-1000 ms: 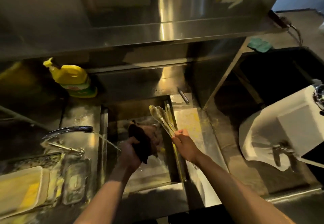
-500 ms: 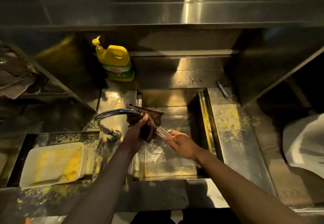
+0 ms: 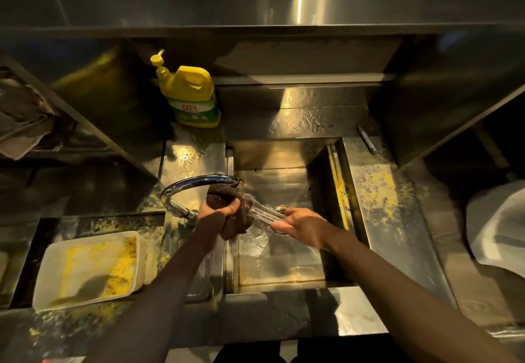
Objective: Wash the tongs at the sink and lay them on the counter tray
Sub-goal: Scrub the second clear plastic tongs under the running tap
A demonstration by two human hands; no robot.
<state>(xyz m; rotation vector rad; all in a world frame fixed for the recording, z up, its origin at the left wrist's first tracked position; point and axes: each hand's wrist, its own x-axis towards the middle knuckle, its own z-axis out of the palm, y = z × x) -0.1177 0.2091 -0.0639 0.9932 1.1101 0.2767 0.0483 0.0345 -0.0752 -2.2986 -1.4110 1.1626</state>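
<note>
One pair of tongs held over sink beneath one faucet; handle end gripped by right hand. One dark scrub cloth clutched by left hand, pressed onto tong tips. One yellow detergent bottle stood behind; red label characters unreadable. One soiled white tray seen at left.

The sink sits in the middle of the counter, the bottle behind its back left corner, the tap on its left edge, and the tub farther left.
</note>
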